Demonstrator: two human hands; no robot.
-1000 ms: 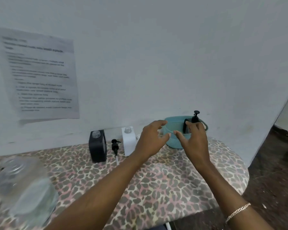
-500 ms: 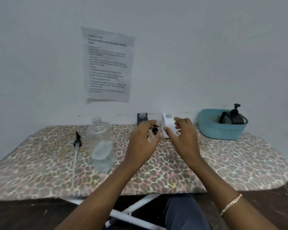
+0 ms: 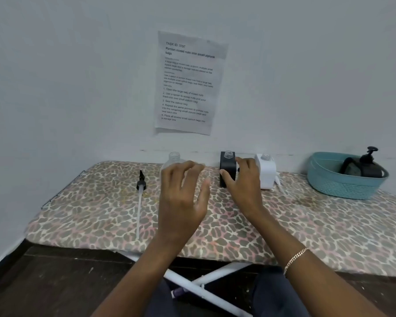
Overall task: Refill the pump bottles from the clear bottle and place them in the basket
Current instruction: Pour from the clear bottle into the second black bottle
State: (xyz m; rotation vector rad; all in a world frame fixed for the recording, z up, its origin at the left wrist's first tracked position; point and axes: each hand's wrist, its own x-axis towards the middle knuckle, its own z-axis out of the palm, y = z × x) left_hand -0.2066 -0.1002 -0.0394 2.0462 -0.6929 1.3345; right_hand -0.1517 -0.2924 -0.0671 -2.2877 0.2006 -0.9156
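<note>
Black bottle (image 3: 228, 164) gripped by right hand (image 3: 245, 186) | second black bottle (image 3: 373, 170) in basket (image 3: 343, 188) | one white bottle (image 3: 266, 173) | left hand (image 3: 181, 202) splayed

The right hand (image 3: 242, 181) has left the white bottle (image 3: 266, 172) and now holds the black bottle (image 3: 228, 163). The left hand (image 3: 181, 197) now floats open before the clear bottle (image 3: 174, 157).
</note>
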